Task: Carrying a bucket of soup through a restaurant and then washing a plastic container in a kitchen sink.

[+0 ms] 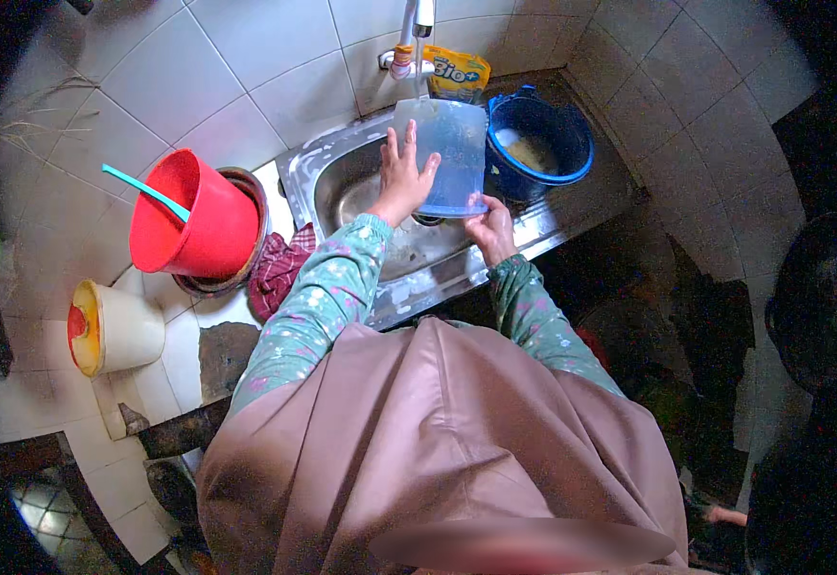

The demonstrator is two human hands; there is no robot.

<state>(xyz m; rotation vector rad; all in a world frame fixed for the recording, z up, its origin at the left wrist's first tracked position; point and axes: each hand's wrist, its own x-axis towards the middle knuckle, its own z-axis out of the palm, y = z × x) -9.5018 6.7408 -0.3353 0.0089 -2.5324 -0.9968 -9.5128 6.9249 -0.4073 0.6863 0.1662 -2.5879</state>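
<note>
A translucent plastic container (454,154) is tilted over the sink under the tap, its blue-tinted rim towards me. My left hand (408,176) rests against its left side with fingers spread. Wet fingers of my right hand (492,226) grip the rim at the lower right corner. Water runs from the metal tap spout (424,18) onto or just behind the container's far edge; the exact spot is hard to see. Below is the stainless steel sink (346,183), its drain partly hidden by the container.
Right of the container stands a blue bucket (580,169) with cloudy contents. A yellow detergent pouch (462,68) leans by the tiled wall. On the left are a red pail (224,223) with a turquoise handle (149,192), a checked cloth (278,277) and a cream lidded tub (131,327).
</note>
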